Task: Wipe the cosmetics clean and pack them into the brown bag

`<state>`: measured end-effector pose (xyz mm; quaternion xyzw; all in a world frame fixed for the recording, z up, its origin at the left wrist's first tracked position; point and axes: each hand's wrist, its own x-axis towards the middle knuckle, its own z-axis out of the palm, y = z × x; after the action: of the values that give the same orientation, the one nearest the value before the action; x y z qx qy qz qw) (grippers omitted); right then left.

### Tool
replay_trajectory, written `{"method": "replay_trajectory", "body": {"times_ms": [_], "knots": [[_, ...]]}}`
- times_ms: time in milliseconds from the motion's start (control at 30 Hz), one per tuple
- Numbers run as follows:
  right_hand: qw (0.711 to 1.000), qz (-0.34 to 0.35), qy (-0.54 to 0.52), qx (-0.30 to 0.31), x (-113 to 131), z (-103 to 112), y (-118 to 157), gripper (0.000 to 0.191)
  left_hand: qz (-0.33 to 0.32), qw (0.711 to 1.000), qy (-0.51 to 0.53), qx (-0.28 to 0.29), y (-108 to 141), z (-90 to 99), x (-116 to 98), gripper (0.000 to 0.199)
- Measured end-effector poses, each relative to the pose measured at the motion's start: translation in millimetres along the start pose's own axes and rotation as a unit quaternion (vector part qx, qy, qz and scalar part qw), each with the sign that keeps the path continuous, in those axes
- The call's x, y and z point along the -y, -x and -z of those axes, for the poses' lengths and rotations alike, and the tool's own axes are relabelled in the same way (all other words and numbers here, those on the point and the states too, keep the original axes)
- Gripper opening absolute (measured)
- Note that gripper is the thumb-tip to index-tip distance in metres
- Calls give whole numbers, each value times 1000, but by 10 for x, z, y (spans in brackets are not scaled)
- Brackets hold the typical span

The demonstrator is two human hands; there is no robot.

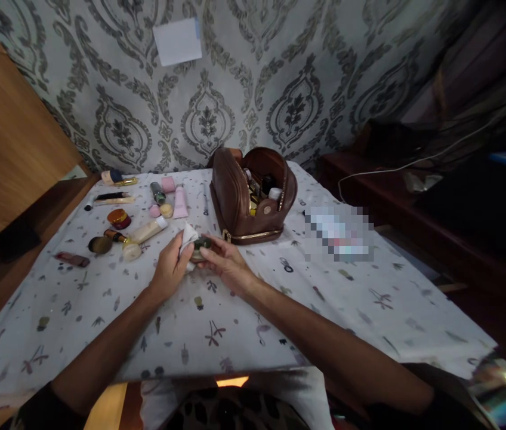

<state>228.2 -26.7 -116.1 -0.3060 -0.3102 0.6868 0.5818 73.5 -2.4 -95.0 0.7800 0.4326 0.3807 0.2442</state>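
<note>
My left hand (pixel 171 266) is closed around a white wipe or tissue (pixel 188 237), which presses against the side of a small dark green jar (pixel 200 249). The fingers and thumb of my right hand (pixel 228 263) grip that jar from the right. Both hands meet above the cloth, just in front of a brown makeup bag (pixel 235 197). The bag stands unzipped, with bottles and small containers showing inside. Left of my hands lie a cream tube (pixel 149 230), a round pale bottle (pixel 132 251) and a makeup brush (pixel 101 243).
Farther back on the patterned tablecloth (pixel 280 322) are a pink tube (pixel 181 202), a red jar with an orange lid (pixel 119 218), a green bottle (pixel 157 192) and pencils (pixel 112 196). A blurred-out flat item (pixel 339 233) lies right. A wooden cabinet (pixel 15 143) borders the left.
</note>
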Motion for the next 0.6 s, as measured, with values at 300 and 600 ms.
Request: {"method": "replay_trajectory", "body": {"times_ms": [300,600], "knots": [[998,29,-3,-64,-25,29,-13,59,-87,992,-87,41,155,-179,62,78],[999,-16,-23,39,-13,-55,73,52,-21,999,-26,-18,22,-46,130,66]]}}
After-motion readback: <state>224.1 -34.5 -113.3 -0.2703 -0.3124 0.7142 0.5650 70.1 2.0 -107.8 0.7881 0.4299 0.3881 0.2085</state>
